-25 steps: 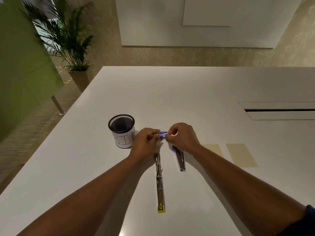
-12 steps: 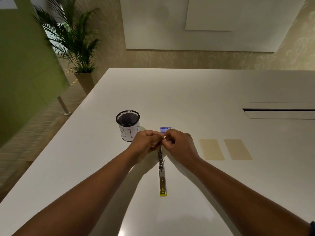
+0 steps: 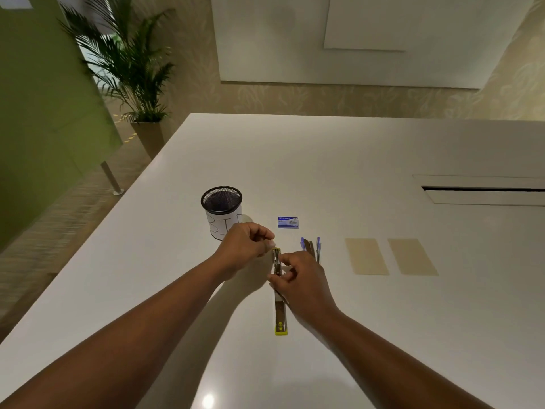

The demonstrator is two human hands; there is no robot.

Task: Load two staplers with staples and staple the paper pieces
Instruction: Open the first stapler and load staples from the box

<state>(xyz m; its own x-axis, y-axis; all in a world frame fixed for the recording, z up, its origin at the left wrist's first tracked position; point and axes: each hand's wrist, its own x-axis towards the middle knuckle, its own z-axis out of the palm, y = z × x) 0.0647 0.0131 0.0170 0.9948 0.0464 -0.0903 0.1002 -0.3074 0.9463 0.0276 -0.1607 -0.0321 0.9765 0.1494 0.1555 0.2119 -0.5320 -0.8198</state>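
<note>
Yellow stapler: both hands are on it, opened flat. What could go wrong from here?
The left hand pinches something small at the yellow stapler's far end; if it is staples, they could slip or sit crooked. The right hand may nudge the blue stapler just behind it.

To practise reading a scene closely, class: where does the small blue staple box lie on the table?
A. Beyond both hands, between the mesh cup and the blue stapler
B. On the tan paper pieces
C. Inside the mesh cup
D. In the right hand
A: the blue staple box lies flat on the white table beyond both hands, right of the mesh cup and just beyond the blue stapler.
</note>
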